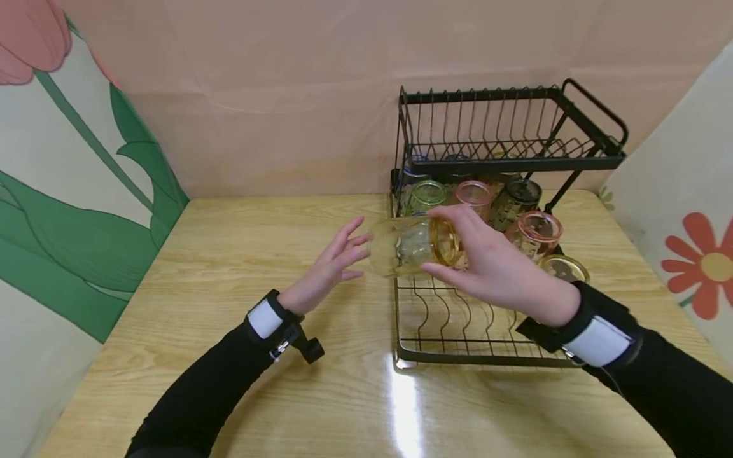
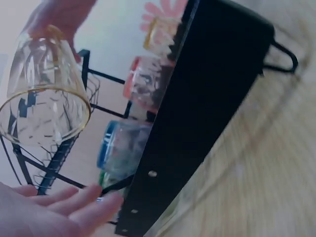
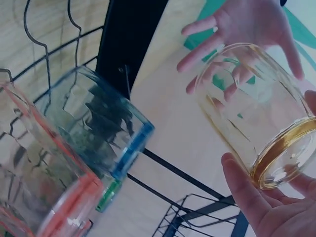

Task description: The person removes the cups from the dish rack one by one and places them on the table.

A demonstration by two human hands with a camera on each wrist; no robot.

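A clear yellow-tinted drinking glass (image 1: 409,247) lies on its side in the air over the left part of the black dish rack (image 1: 487,360). My right hand (image 1: 487,254) grips it round the thick amber base, thumb below and fingers above. Its mouth points left, toward my left hand (image 1: 329,270). That hand is spread with straight fingers, its fingertips right by the rim in the head view. In the right wrist view, the left hand (image 3: 252,34) shows behind the glass (image 3: 256,108), holding nothing.
Upside-down glasses stand on the rack's lower tier: green (image 1: 428,193), pink (image 1: 474,193), dark (image 1: 518,200), red (image 1: 537,230), yellow-rimmed (image 1: 564,267) and blue (image 3: 101,118). An upper wire shelf (image 1: 504,164) overhangs them at the back. Bare wood table (image 1: 258,242) lies left of the rack.
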